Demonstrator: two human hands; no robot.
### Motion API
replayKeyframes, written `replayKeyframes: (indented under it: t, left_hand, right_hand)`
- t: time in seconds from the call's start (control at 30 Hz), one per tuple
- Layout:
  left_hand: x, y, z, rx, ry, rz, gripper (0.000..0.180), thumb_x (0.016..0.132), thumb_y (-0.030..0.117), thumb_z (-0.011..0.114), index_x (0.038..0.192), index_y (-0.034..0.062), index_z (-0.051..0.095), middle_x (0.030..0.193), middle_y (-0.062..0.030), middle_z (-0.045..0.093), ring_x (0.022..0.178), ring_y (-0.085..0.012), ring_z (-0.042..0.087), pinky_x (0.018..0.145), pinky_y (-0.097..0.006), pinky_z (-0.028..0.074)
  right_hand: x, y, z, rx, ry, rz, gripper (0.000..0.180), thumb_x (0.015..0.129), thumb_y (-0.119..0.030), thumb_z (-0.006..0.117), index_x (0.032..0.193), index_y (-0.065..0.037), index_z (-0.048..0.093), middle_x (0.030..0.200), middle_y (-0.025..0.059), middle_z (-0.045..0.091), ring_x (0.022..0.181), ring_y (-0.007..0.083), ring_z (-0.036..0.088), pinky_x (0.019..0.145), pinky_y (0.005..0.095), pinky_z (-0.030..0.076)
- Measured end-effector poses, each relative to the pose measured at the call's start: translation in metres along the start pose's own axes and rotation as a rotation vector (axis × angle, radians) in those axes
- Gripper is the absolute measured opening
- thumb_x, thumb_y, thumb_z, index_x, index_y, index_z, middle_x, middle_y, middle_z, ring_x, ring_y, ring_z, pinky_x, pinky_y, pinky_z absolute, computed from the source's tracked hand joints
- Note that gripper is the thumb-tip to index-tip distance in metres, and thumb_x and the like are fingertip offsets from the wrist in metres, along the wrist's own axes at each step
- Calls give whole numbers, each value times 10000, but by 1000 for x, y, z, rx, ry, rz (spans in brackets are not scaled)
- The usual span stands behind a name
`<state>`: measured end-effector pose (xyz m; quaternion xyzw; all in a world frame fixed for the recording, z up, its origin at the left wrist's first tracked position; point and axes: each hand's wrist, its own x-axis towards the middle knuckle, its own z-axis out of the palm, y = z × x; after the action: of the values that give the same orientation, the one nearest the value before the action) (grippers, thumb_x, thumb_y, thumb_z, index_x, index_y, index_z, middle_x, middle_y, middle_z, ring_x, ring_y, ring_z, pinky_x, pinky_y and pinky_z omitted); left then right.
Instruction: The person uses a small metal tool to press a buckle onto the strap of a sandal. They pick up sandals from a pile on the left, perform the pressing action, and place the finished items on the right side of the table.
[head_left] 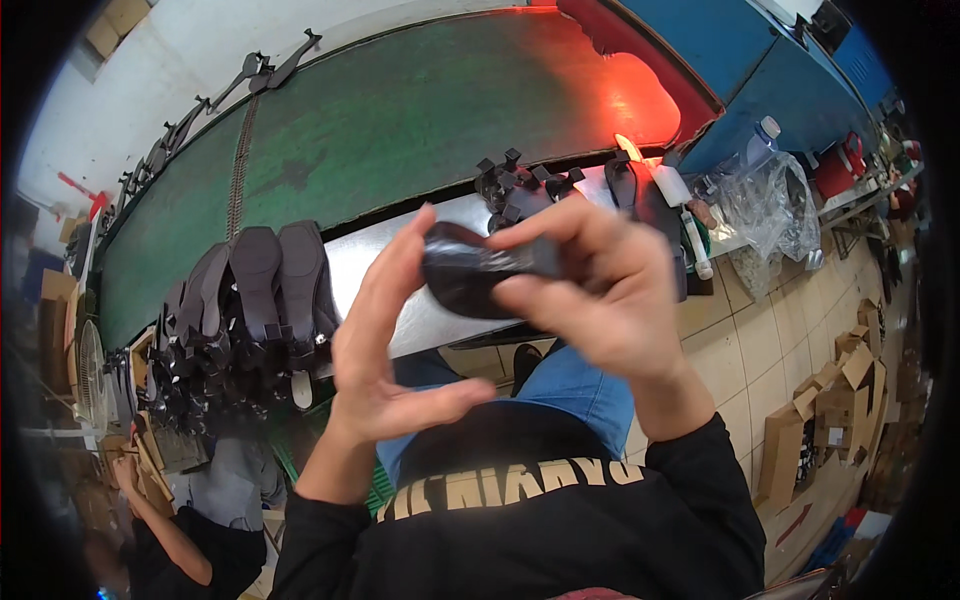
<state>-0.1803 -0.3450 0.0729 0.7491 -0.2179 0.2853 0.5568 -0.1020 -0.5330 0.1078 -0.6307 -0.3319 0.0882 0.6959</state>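
Observation:
Between the thumb and fingers of my right hand [615,290] is a glossy black heeled shoe sole [455,275], its outline smeared by motion. My left hand [370,350] is at its left side, thumb and fingers spread wide around the near end. Whether the left fingertips touch it, I cannot tell. Below the hands lies a shiny metal work surface [365,265]. Beyond them sits a cluster of small black heels [512,190]. To the left, several dark soles [255,265] with heels are stacked in a row.
A green conveyor belt [330,130] runs behind the metal surface, lit red at its far right. On the right are a white-handled tool [668,185] and a clear plastic bag [775,210]. Cardboard boxes [835,410] stand on the tiled floor. Another person's arm [170,530] shows at lower left.

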Motion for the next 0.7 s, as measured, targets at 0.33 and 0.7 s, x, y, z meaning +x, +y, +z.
replayKeyframes:
  t: [0.33,0.7]
  left_hand:
    - [-27,-42,-11,-464,62,-578,370,874,-68,507,1233,14,474,1217,-140,539,1020,-181,593,812,-356,564]
    - [-67,-84,8,-236,215,-611,267,809,-25,546,1054,-18,653,1248,-97,565,1135,-192,553,957,-319,432]
  right_hand:
    - [26,76,-63,-624,313,31,328,842,-140,693,1147,-26,646,1006,98,659,836,184,632,735,294,499]
    - [-37,140,-177,-1543,344,163,303,845,-55,558,1137,0,621,997,192,638,896,377,635,770,463,513]
